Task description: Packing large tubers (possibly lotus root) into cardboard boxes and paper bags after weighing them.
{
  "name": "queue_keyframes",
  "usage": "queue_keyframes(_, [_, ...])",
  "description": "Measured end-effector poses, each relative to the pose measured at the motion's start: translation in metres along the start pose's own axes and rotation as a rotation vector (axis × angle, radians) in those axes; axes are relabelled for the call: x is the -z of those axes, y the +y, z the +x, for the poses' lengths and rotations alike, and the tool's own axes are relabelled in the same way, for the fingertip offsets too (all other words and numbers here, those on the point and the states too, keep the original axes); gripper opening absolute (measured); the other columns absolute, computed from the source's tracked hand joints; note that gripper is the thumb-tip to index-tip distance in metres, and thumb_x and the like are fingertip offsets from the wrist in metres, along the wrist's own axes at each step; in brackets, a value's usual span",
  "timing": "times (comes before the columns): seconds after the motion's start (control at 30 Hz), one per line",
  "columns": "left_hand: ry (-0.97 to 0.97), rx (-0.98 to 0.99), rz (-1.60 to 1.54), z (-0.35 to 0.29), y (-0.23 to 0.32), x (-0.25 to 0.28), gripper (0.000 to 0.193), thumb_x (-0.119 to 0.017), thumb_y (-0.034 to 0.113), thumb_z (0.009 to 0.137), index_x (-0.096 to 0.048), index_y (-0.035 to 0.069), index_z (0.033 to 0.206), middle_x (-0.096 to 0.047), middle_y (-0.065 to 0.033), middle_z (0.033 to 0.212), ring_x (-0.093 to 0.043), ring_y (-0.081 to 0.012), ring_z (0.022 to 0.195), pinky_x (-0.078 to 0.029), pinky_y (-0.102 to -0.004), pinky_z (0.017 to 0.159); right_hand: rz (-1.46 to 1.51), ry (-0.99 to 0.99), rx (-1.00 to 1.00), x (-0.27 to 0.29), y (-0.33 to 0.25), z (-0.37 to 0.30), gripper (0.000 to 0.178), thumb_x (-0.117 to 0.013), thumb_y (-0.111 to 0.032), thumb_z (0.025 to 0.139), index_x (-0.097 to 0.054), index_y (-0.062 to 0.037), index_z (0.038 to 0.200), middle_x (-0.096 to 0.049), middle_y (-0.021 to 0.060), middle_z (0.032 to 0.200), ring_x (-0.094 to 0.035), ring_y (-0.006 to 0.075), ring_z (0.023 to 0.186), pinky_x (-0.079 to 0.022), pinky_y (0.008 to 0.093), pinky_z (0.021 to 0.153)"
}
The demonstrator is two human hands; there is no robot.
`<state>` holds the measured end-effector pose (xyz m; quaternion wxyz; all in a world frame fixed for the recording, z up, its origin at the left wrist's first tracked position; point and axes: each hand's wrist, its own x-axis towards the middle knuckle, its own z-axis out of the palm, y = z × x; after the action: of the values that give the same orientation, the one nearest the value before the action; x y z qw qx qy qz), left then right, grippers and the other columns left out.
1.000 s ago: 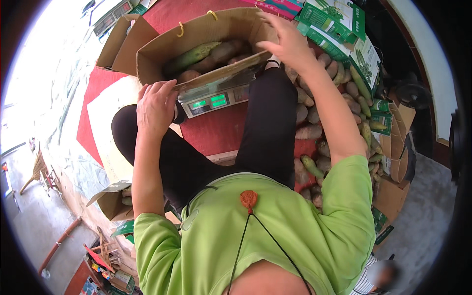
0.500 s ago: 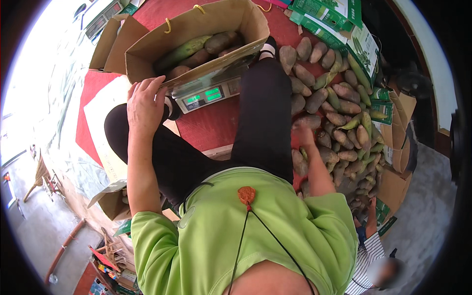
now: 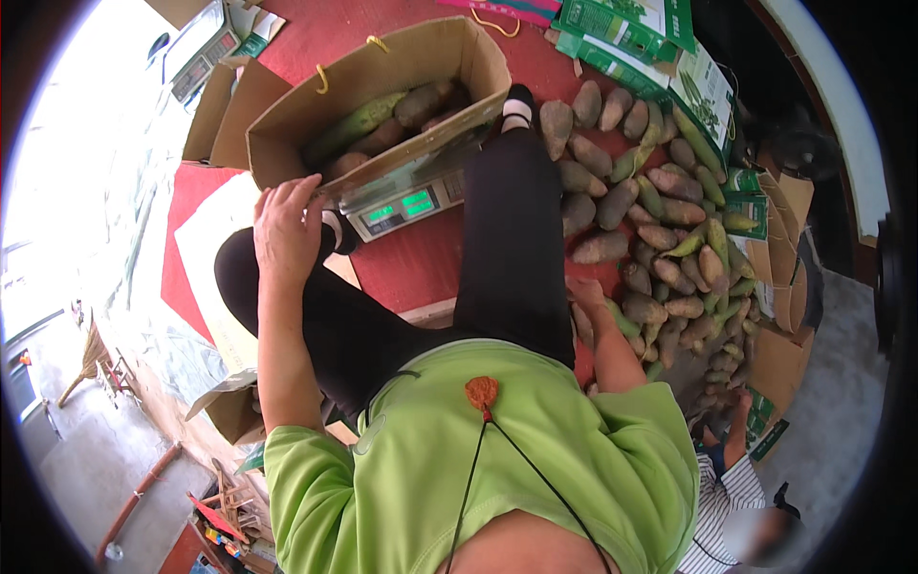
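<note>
Right hand point(image 3: 585, 295) swung back, grip unclear; left hand point(image 3: 287, 228) pinches a box point(image 3: 387, 78) stretching upper-rightward.

Lit green digits point(image 3: 418, 202) on the scale point(image 3: 401, 211), pale lettering point(image 3: 505, 5) on the pink box point(image 3: 531, 12), none clearly readable

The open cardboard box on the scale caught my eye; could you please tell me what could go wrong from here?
The left hand appears to touch the near rim of the cardboard box, so its pressure might skew the reading on the scale. The vegetables lie loose and heaped, so the right hand, low at the edge of the pile, could set some rolling.
</note>
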<state>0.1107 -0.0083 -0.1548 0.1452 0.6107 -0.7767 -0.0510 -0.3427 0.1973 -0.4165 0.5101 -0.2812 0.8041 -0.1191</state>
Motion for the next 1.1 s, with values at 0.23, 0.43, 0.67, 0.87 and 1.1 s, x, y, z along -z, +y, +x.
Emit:
queue_keyframes(0.23, [0.064,0.029,-0.062,0.011,0.001,0.030,0.025,-0.062,0.013,0.083,-0.064,0.009,0.108,-0.064,-0.0089,0.104,-0.058,-0.0261,0.103,-0.035,-0.0423,0.100,0.159,-0.010,0.344,0.051,-0.074,0.044,0.035,-0.063,-0.009,0.083,-0.057,0.0031,0.115,-0.065,0.0087,0.097,-0.062,0.0173,0.075,-0.050,0.0316,0.068])
queue_keyframes(0.43, [0.065,0.355,0.005,0.033,-0.045,0.069,0.027,-0.060,0.028,0.086,-0.064,0.009,0.104,-0.066,-0.0092,0.099,-0.060,-0.0274,0.100,-0.036,-0.0441,0.097,0.076,0.070,0.606,0.077,-0.257,0.017,0.021,-0.064,-0.017,0.086,-0.064,0.0023,0.094,-0.063,0.0030,0.080,-0.055,0.0099,0.074,-0.045,0.0256,0.068])
queue_keyframes(0.67, [-0.436,0.574,-0.310,0.052,-0.131,0.020,0.053,-0.064,0.048,0.083,-0.069,-0.005,0.081,-0.065,-0.0186,0.072,-0.063,-0.0218,0.070,-0.048,-0.0382,0.070,-0.185,0.158,0.906,0.070,-0.401,0.006,0.038,-0.066,-0.037,0.082,-0.066,0.0009,0.086,-0.066,0.0093,0.071,-0.061,0.0178,0.066,-0.046,0.0307,0.065])
queue_keyframes(0.87, [-0.571,0.533,-0.215,0.066,-0.140,-0.018,0.060,-0.061,0.056,0.078,-0.070,-0.003,0.076,-0.067,-0.0179,0.076,-0.066,-0.0299,0.079,-0.051,-0.0404,0.075,-0.766,0.149,0.845,0.050,-0.458,0.022,0.043,-0.065,-0.040,0.078,-0.063,0.0033,0.075,-0.062,0.0184,0.070,-0.061,0.0293,0.065,-0.046,0.0384,0.062])
queue_keyframes(1.1, [-0.478,0.614,-0.169,0.066,-0.136,-0.017,0.037,-0.058,0.030,0.077,-0.067,0.004,0.102,-0.065,-0.0165,0.106,-0.062,-0.0301,0.101,-0.049,-0.0394,0.087,-0.764,0.138,0.850,0.037,-0.473,0.044,0.037,-0.064,-0.034,0.075,-0.062,0.0027,0.070,-0.060,0.0213,0.069,-0.059,0.0363,0.066,-0.045,0.0427,0.061])
